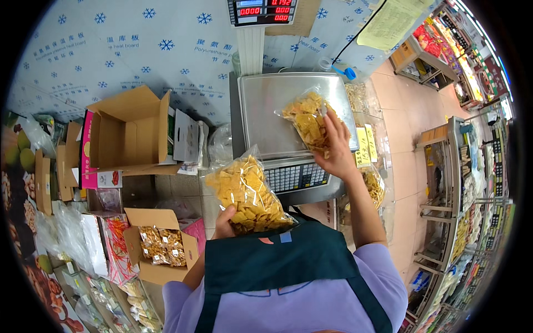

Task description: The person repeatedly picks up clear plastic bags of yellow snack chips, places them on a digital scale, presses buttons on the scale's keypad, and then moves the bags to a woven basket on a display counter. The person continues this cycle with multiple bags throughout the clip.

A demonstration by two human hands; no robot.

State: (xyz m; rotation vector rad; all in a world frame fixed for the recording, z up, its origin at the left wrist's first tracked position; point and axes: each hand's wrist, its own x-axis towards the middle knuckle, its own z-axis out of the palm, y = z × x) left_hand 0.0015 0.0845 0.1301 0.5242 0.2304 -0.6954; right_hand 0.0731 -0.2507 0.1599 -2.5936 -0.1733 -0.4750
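Observation:
A large clear plastic bag of yellow crisps [250, 195] rests in front of my apron. My left hand [225, 222] grips its lower left side, thumb on the film. Over the steel pan of a weighing scale [266, 116], my right hand [336, 147] holds a smaller clear bag of yellow crisps [310, 118] by its right side. Whether that bag bears on the pan is hard to tell. The scale's keypad [297, 177] lies between the two bags, partly covered by the large one. Red digits glow on the scale's display [263, 11] atop its post.
Left stand an open cardboard box [129, 137] and a carton of packed snacks [162, 245]. Bagged goods with yellow price cards [366, 143] line the scale's right side. A printed insulated-panel wall [125, 54] rises behind. Shelving [447, 200] stands across the tiled aisle [404, 166].

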